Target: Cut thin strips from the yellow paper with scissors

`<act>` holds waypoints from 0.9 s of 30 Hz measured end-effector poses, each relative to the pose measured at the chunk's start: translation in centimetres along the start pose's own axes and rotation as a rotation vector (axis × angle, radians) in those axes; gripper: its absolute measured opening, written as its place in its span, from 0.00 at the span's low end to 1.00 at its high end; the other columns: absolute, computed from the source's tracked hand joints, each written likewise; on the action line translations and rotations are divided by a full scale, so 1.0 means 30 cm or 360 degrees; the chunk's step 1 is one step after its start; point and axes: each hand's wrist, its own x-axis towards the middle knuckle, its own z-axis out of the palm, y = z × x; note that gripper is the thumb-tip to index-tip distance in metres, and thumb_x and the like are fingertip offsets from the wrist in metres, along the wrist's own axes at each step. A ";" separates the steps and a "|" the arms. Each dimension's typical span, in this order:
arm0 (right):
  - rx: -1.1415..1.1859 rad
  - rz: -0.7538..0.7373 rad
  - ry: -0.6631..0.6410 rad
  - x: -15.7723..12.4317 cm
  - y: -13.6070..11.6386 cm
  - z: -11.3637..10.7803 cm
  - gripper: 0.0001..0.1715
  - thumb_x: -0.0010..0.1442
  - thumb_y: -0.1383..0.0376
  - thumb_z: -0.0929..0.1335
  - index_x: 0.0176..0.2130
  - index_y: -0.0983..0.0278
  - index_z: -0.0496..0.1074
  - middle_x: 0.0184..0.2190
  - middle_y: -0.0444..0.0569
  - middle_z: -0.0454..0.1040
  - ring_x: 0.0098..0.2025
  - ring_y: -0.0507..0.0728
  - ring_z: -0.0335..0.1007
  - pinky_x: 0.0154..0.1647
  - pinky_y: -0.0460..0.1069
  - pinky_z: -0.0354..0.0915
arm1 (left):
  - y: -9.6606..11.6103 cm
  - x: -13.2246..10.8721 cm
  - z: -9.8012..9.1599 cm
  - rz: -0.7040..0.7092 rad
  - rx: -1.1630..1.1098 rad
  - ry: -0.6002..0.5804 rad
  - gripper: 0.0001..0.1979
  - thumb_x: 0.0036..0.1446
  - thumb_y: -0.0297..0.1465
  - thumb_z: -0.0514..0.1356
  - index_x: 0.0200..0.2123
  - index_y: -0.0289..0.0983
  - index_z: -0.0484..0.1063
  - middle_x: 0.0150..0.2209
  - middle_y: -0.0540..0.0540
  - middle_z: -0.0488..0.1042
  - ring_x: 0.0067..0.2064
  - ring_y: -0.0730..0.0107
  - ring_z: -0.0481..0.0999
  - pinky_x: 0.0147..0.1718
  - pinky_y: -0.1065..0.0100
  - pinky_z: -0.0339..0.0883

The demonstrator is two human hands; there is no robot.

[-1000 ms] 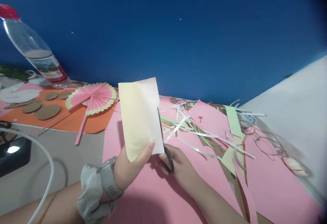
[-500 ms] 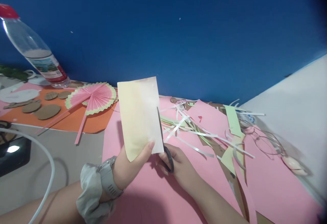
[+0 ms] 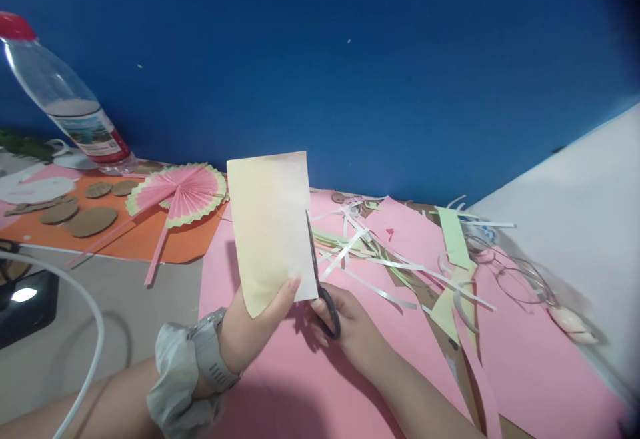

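A pale yellow sheet of paper (image 3: pixel 267 225) is held up in front of me, its lower edge gripped by my left hand (image 3: pixel 263 322) with the thumb on the near face. My right hand (image 3: pixel 345 325) is closed around the dark handles of a pair of scissors (image 3: pixel 329 315). The blades point upward along the sheet's right edge, looking nearly closed, with part of them possibly behind the paper. Beneath both hands lies pink paper (image 3: pixel 290 372).
Cut paper strips (image 3: pixel 350 249) lie to the right, near a pair of glasses (image 3: pixel 525 279). At left are a pink folding paper fan (image 3: pixel 183 192), cardboard discs (image 3: pixel 93 221) on orange paper (image 3: pixel 165 245), a plastic bottle (image 3: pixel 85 119), a black device (image 3: pixel 30 305) and a white cable (image 3: pixel 95 359).
The hands, paper and scissors hold almost the same pose. The view has shifted very slightly, and the sheet appears to have turned a touch.
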 end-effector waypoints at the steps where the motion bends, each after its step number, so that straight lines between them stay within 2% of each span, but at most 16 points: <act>1: 0.0012 -0.0002 0.0002 0.001 0.004 -0.001 0.25 0.58 0.47 0.68 0.26 0.65 0.69 0.14 0.38 0.60 0.16 0.49 0.59 0.22 0.47 0.60 | -0.001 0.001 0.000 0.0002 0.0011 0.0002 0.18 0.58 0.38 0.57 0.50 0.39 0.72 0.53 0.45 0.76 0.56 0.58 0.73 0.59 0.60 0.64; 9: 0.0070 -0.0026 -0.0027 0.006 0.010 -0.005 0.24 0.58 0.48 0.68 0.26 0.65 0.68 0.15 0.38 0.61 0.16 0.49 0.57 0.20 0.46 0.61 | -0.005 0.001 0.003 0.0001 -0.0017 -0.0019 0.18 0.59 0.38 0.57 0.51 0.39 0.72 0.53 0.46 0.76 0.56 0.59 0.73 0.59 0.60 0.64; 14: -0.0029 -0.0010 -0.0015 -0.003 -0.010 0.002 0.27 0.58 0.44 0.67 0.28 0.65 0.67 0.19 0.41 0.64 0.18 0.50 0.61 0.21 0.47 0.61 | -0.002 0.002 0.000 0.0034 0.0004 -0.0079 0.19 0.60 0.37 0.57 0.52 0.36 0.72 0.52 0.44 0.77 0.55 0.58 0.74 0.57 0.61 0.68; 18: -0.0151 -0.0118 -0.0044 -0.010 -0.035 0.005 0.29 0.60 0.41 0.62 0.28 0.64 0.65 0.19 0.41 0.62 0.20 0.51 0.61 0.23 0.48 0.61 | 0.003 0.004 0.003 0.0029 -0.0046 -0.0184 0.21 0.60 0.39 0.57 0.53 0.35 0.72 0.52 0.42 0.77 0.55 0.55 0.74 0.56 0.59 0.68; 22: -0.0331 -0.0230 0.0096 -0.010 -0.056 0.002 0.30 0.60 0.40 0.61 0.23 0.61 0.61 0.19 0.42 0.59 0.21 0.52 0.59 0.22 0.48 0.60 | 0.001 0.000 0.005 -0.0020 -0.0113 -0.0346 0.21 0.60 0.38 0.57 0.54 0.35 0.71 0.52 0.43 0.77 0.55 0.55 0.74 0.56 0.60 0.68; 27: -0.0531 -0.0353 0.0289 -0.009 -0.070 -0.002 0.32 0.60 0.41 0.60 0.20 0.60 0.58 0.15 0.40 0.55 0.18 0.51 0.50 0.21 0.48 0.57 | -0.009 -0.006 0.002 0.0000 -0.0088 -0.0420 0.21 0.61 0.35 0.57 0.57 0.37 0.69 0.56 0.44 0.73 0.58 0.59 0.71 0.59 0.62 0.64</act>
